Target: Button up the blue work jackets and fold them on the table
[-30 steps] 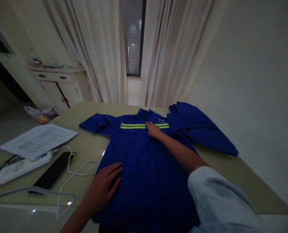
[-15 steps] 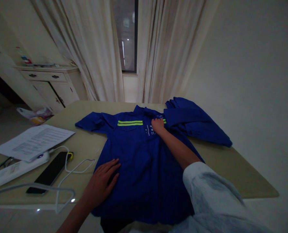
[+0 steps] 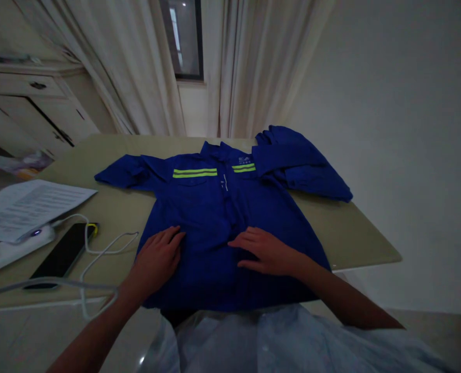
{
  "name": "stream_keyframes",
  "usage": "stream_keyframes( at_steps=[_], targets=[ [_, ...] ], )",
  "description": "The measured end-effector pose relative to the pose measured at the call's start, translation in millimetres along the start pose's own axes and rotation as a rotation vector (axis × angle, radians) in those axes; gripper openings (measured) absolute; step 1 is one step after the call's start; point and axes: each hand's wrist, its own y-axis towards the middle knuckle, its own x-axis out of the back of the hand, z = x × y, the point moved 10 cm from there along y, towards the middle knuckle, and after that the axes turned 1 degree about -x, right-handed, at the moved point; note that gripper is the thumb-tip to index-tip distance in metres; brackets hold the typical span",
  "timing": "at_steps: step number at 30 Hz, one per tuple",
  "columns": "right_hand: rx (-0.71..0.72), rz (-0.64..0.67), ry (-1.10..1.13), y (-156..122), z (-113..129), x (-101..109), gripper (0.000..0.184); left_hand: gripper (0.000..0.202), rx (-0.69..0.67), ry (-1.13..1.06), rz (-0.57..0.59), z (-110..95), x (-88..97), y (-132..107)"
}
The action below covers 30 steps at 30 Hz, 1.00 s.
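A blue work jacket (image 3: 199, 217) lies front up on the table, collar at the far end. Yellow-green stripes with a grey band cross its chest, and a small white print shows on the right breast. Its left-side sleeve stretches outward; the right-side sleeve lies over a blue folded cloth bundle (image 3: 316, 176). My left hand (image 3: 160, 259) rests flat on the lower left edge of the jacket, fingers extended. Over the lower middle, near the front opening, my right hand (image 3: 265, 251) has its fingers stretched and thumb apart, grasping nothing.
On the left of the table (image 3: 370, 241) are a black phone (image 3: 61, 256), a white cable (image 3: 110, 252), a white power strip (image 3: 20, 251) and printed paper sheets (image 3: 40, 204). Behind stand curtains (image 3: 137, 67) and a white cabinet (image 3: 40, 109). A wall rises at the right.
My right hand has drawn back from the jacket's chest to its lower middle, uncovering the right breast stripe. My left hand stays on the lower left edge. The view has tilted down.
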Motion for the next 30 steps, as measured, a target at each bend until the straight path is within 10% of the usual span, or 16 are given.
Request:
stream_keyframes(
  at_steps=[5, 10, 19, 23, 30],
  targets=[
    [-0.345, -0.045, -0.064, -39.2, -24.0, -11.6, 0.058, 0.053, -0.089, -0.085, 0.077, -55.5, -9.0, 93.7],
    [-0.484, -0.159, -0.125, -54.9, -12.8, -40.5, 0.081, 0.081, 0.021, -0.158, 0.252, -87.0, -71.9, 171.4],
    [-0.492, -0.312, -0.086, -32.5, -50.6, -11.4, 0.069, 0.081, -0.072, -0.132, 0.277, -51.7, -102.2, 258.8],
    [-0.232, -0.311, -0.036, 8.9, -48.6, -1.1, 0.066, 0.067, -0.065, -0.175, 0.137, -48.6, -84.0, 265.0],
    [-0.256, -0.219, -0.008, 43.5, -67.8, -10.9, 0.037, 0.045, -0.094, -0.278, -0.111, -61.5, -23.8, 206.1]
  ],
)
